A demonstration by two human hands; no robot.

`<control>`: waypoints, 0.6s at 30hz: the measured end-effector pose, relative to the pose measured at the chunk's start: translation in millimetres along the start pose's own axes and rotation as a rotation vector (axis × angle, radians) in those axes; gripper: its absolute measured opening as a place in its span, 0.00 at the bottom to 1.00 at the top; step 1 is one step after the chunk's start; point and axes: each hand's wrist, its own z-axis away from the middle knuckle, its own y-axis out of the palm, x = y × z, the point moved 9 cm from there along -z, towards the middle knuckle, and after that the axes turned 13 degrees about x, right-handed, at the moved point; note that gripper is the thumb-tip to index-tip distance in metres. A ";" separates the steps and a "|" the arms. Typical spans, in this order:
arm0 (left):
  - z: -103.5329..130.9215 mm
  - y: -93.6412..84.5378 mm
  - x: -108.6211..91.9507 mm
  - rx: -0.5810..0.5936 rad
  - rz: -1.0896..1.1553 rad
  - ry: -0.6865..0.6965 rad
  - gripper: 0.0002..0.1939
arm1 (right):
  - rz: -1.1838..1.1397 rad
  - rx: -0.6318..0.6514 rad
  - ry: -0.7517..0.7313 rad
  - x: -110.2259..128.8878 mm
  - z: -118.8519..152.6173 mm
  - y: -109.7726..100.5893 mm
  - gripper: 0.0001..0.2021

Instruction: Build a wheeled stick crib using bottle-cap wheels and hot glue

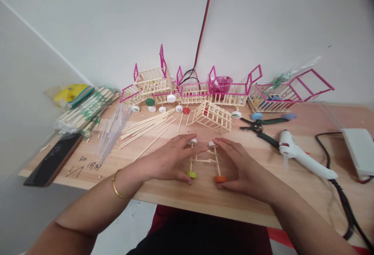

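Note:
A small wheeled chassis of thin wooden sticks (pixel 203 161) rests on the table between my hands. Its wheels look like bottle caps: a yellow-green cap (pixel 191 174) and an orange cap (pixel 220 179) on the near side, two white caps on the far side. My left hand (pixel 168 157) spans the left axle, fingers by the white cap and thumb at the yellow-green one. Across the right axle, my right hand (pixel 245 167) has its fingertips on the white cap (pixel 212 144) and its thumb against the orange one.
Beyond lies a stick cage (pixel 214 116), with pink-trimmed stick carts (pixel 194 93) along the wall. Loose sticks (pixel 149 128), glue sticks (pixel 113 130), packaged sticks (pixel 90 108) and a phone (pixel 54 159) are left. Pliers (pixel 257 127), a glue gun (pixel 306 157) and a white box (pixel 358 151) are right.

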 end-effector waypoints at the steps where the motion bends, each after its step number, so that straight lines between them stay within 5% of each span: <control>1: 0.2 0.0 0.0 -0.002 -0.004 0.004 0.46 | 0.002 0.001 0.002 0.0 -0.2 0.1 0.46; 18: 0.8 0.0 2.0 -0.021 -0.030 0.006 0.46 | 0.017 -0.024 -0.015 -3.9 -0.7 1.1 0.48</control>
